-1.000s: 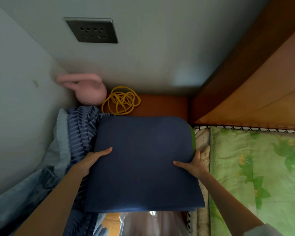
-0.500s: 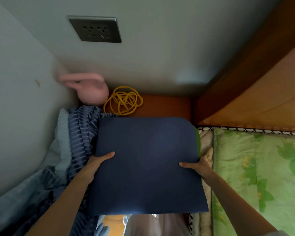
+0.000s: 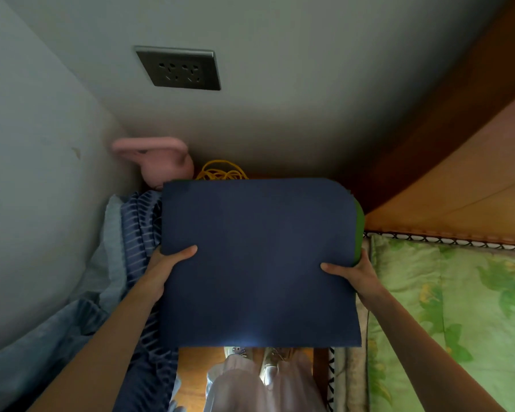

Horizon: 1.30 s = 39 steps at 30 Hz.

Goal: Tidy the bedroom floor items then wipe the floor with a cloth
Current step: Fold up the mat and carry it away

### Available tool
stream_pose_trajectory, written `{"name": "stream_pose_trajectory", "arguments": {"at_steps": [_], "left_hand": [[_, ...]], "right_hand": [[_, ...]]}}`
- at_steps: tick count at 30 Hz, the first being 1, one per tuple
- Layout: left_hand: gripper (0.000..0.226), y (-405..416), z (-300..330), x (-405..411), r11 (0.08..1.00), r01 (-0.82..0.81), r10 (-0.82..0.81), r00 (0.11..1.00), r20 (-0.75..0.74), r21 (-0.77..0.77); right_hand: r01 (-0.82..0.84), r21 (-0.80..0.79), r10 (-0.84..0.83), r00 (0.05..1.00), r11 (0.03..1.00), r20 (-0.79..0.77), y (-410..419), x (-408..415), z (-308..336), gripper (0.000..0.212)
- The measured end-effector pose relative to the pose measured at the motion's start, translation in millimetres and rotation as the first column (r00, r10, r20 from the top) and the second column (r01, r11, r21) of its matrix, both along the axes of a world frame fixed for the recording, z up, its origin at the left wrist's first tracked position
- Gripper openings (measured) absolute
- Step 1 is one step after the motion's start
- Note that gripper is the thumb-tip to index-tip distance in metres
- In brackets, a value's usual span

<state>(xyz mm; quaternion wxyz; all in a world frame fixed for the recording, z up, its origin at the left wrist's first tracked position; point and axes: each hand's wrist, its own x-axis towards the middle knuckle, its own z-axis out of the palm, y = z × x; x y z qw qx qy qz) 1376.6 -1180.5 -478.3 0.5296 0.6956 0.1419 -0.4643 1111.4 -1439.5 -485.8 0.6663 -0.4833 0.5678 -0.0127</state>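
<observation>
Hands hold a big dark blue folded mat (image 3: 259, 260) with a green edge, up above the wooden floor (image 3: 191, 373). The left hand (image 3: 164, 263) is clamped on its left side, thumb on top. The right hand (image 3: 354, 272) is clamped on its right side. A pink kettlebell (image 3: 158, 162) and yellow coiled rope (image 3: 220, 171) are seen behind it, by the wall.

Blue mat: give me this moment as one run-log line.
blue mat: folded, held up over floor | left hand: grips left edge | right hand: grips right edge | pink kettlebell, yellow cord: on floor in corner
</observation>
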Motion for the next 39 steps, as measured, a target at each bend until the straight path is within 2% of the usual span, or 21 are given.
{"name": "stream_pose_trajectory", "arguments": {"at_steps": [3, 4, 7, 9, 11, 13, 16, 20, 22, 25, 27, 29, 33, 35, 39], "left_hand": [[0.07, -12, -4, 14, 0.999, 0.052, -0.052, 0.999, -0.008, 0.0], [0.07, -13, -9, 16, 0.997, 0.075, -0.075, 0.997, -0.017, 0.017], [0.069, -16, -22, 14, 0.988, 0.106, -0.105, 0.994, -0.017, 0.113], [0.073, -20, -31, 14, 0.978, 0.105, -0.115, 0.992, 0.046, 0.183], [0.075, -24, -37, 14, 0.962, 0.103, -0.143, 0.98, 0.142, 0.254], [0.077, -26, -42, 11, 0.92, 0.134, -0.24, 0.935, 0.261, 0.368], [0.074, -31, -39, -1, 0.861, 0.113, -0.359, 0.825, 0.435, 0.496], [0.073, -38, -19, -15, 0.793, 0.106, -0.461, 0.749, 0.476, 0.6], [0.073, -37, -2, -23, 0.778, 0.128, -0.503, 0.714, 0.487, 0.615], [0.064, -35, 28, -38, 0.853, 0.145, -0.434, 0.732, 0.526, 0.502], [0.049, -35, 58, -46, 0.918, 0.13, -0.317, 0.806, 0.5, 0.374], [0.034, -35, 93, -52, 0.96, 0.115, -0.223, 0.869, 0.443, 0.256], [0.019, -34, 168, -59, 0.998, 0.055, -0.053, 0.879, 0.473, 0.008], [0.02, -33, 208, -67, 0.991, 0.011, 0.058, 0.868, 0.494, -0.136], [0.023, -24, 276, -88, 0.934, 0.002, 0.194, 0.837, 0.512, -0.356]], "right_hand": [[0.023, -0.045, -0.022, 1.0, 0.999, 0.009, -5, 10, -4, 0.072], [0.026, -0.051, -0.026, 1.0, 0.998, 0.003, -5, 13, -7, 0.067], [0.013, -0.066, -0.017, 0.998, 0.998, -0.059, -7, 16, -21, 0.065], [-0.034, -0.08, 0.023, 0.99, 0.996, -0.139, -8, 19, -29, 0.063], [-0.09, -0.092, 0.069, 0.975, 0.992, -0.21, -10, 24, -34, 0.071], [-0.167, -0.112, 0.128, 0.949, 0.98, -0.289, -10, 28, -36, 0.082], [-0.305, -0.17, 0.205, 0.875, 0.937, -0.439, -4, 32, -32, 0.085], [-0.386, -0.194, 0.214, 0.789, 0.902, -0.576, 10, 35, -10, 0.088], [-0.465, -0.254, 0.231, 0.757, 0.848, -0.611, 20, 37, 10, 0.081], [-0.477, -0.432, 0.228, 0.829, 0.765, -0.511, 40, 39, 47, 0.061], [-0.493, -0.515, 0.25, 0.847, 0.701, -0.47, 52, 40, 75, 0.052], [-0.487, -0.542, 0.298, 0.866, 0.685, -0.402, 64, 43, 106, 0.04], [-0.344, -0.548, 0.333, 0.935, 0.762, -0.122, 74, 47, 177, 0.019], [-0.232, -0.535, 0.309, 0.949, 0.812, 0.057, 74, 45, 216, 0.014], [0.0, -0.409, 0.176, 0.903, 0.912, 0.392, 68, 28, 294, 0.014]]}}
